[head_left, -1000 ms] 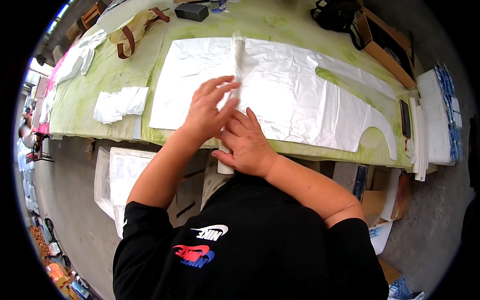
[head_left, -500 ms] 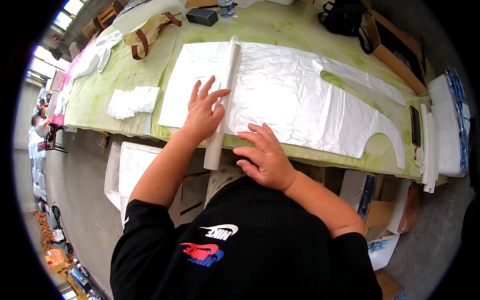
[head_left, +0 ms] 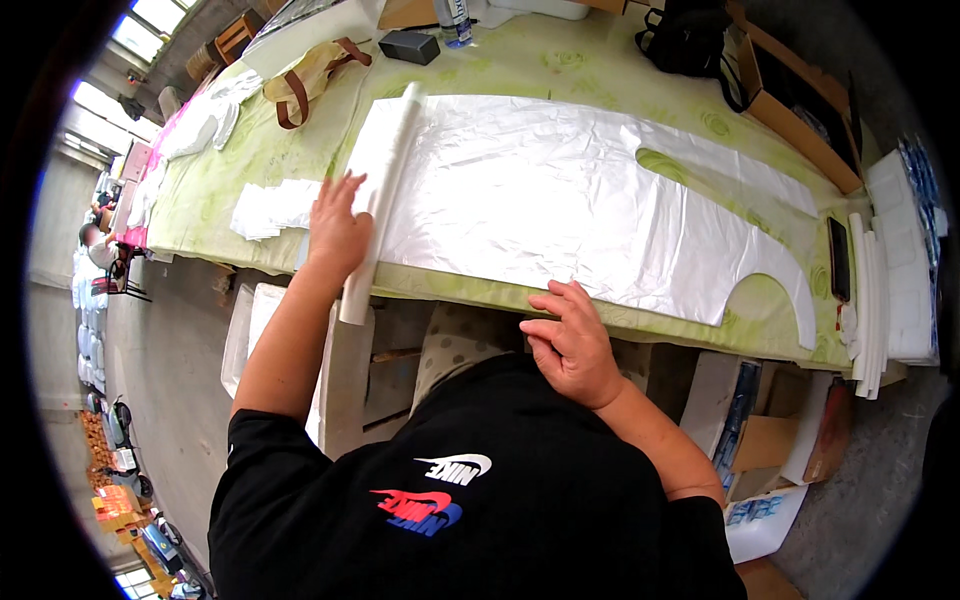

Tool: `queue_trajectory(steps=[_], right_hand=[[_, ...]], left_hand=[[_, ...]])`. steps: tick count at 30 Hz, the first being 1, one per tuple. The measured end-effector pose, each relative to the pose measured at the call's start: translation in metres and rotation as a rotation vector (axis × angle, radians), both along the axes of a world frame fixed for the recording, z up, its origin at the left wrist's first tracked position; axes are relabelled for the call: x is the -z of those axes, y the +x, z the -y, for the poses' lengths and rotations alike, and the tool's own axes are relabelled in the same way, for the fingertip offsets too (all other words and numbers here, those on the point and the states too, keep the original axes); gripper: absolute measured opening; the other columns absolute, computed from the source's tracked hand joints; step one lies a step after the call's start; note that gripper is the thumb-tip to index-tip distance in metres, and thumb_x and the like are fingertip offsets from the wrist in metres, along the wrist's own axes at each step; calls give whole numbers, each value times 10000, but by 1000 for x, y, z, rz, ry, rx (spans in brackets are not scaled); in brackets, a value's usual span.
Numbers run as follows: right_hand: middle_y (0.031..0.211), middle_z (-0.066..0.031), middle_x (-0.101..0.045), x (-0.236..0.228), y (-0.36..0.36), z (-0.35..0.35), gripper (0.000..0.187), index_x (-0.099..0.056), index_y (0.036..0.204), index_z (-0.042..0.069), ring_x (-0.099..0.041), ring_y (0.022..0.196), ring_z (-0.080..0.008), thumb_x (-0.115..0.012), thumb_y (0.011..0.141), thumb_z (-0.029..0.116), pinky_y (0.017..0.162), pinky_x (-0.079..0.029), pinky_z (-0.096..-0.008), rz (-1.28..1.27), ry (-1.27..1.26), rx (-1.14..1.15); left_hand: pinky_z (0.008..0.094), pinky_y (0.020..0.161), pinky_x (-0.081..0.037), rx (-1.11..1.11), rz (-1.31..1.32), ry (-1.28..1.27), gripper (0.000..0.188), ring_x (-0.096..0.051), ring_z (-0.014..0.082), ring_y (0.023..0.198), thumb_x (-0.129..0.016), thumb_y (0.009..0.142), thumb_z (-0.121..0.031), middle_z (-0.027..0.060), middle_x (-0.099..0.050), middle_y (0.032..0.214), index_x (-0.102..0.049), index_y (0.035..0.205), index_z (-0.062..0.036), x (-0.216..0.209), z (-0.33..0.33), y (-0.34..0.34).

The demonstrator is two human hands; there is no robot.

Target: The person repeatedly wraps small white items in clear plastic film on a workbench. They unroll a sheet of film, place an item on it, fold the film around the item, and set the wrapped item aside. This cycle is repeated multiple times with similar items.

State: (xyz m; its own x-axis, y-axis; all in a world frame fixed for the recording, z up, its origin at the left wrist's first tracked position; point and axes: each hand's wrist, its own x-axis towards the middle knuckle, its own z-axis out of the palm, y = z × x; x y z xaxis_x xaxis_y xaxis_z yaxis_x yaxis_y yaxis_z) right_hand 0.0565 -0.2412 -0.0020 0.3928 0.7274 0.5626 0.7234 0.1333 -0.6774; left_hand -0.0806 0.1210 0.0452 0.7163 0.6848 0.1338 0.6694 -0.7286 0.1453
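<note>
A white plastic apron (head_left: pixel 520 190) lies spread flat on the table, its curved cut-outs and strap toward the right. Across its left end rests a slim white tube (head_left: pixel 388 185), whose near end sticks out past the table's front edge. My left hand (head_left: pixel 342 228) is open beside the tube, fingers spread and touching its left side; the palm is hidden. Just off the front edge, below the apron, my right hand (head_left: pixel 575 345) hovers with loosely bent fingers apart and nothing in them.
Folded white pieces (head_left: pixel 270 210) lie left of my left hand. At the back are a cream bag (head_left: pixel 315 80), a dark box (head_left: pixel 409 47) and a bottle (head_left: pixel 453 22). On the right stand a phone (head_left: pixel 839 258), white tubes (head_left: pixel 868 310) and a cardboard box (head_left: pixel 800 110).
The tube has shifted left along the apron, together with my left hand, and more of the apron's surface shows right of it. My right hand has moved slightly right and nearer to me.
</note>
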Motion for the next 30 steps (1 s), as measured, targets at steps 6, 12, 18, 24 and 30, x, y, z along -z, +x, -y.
queue_trajectory(steps=[6, 12, 18, 24, 30], right_hand=[[1219, -82, -669, 0, 0, -1, 251, -717, 1038, 111, -597, 1213, -392, -752, 802, 33, 1130, -400, -587, 32, 16, -23], [1184, -88, -682, -4, -2, 3, 257, -719, 1036, 104, -609, 1198, -391, -748, 796, 17, 1094, -439, -564, 44, 13, 14], [1142, -134, -685, -23, -7, -1, 215, -704, 1050, 54, -654, 1083, -352, -729, 842, 8, 956, -531, -402, -239, -20, 13], [1252, -163, -597, -45, -27, -36, 658, -345, 1501, -15, -617, 1114, -187, -707, 972, 134, 969, -523, -330, -1255, -257, -283], [1197, -148, -648, -44, -38, -36, 759, -279, 1520, -20, -650, 1076, -186, -751, 943, 125, 952, -533, -339, -1309, -338, -245]], left_hand=[[449, 1255, -239, -60, -80, -61, 870, -256, 357, 1547, -652, 947, -488, 157, -287, 1674, -251, 1636, -138, 21, -12, -2], [461, 1184, -353, -325, -268, -104, 954, -439, 356, 1444, -681, 890, -543, 181, -463, 1566, -215, 1649, -200, 0, -53, -14], [309, 893, -538, -240, 647, -1059, 472, -660, 191, 941, -541, 1043, -295, 112, -685, 1190, -539, 1423, -15, -30, 22, 15], [356, 906, -568, -246, 956, -1816, 434, -659, 201, 916, -523, 1023, -312, 109, -680, 1051, -601, 1247, 50, -4, 118, 54], [390, 861, -566, -191, 960, -1775, 554, -616, 242, 999, -487, 1033, -230, 171, -597, 1272, -355, 1530, -24, 1, 172, 58]])
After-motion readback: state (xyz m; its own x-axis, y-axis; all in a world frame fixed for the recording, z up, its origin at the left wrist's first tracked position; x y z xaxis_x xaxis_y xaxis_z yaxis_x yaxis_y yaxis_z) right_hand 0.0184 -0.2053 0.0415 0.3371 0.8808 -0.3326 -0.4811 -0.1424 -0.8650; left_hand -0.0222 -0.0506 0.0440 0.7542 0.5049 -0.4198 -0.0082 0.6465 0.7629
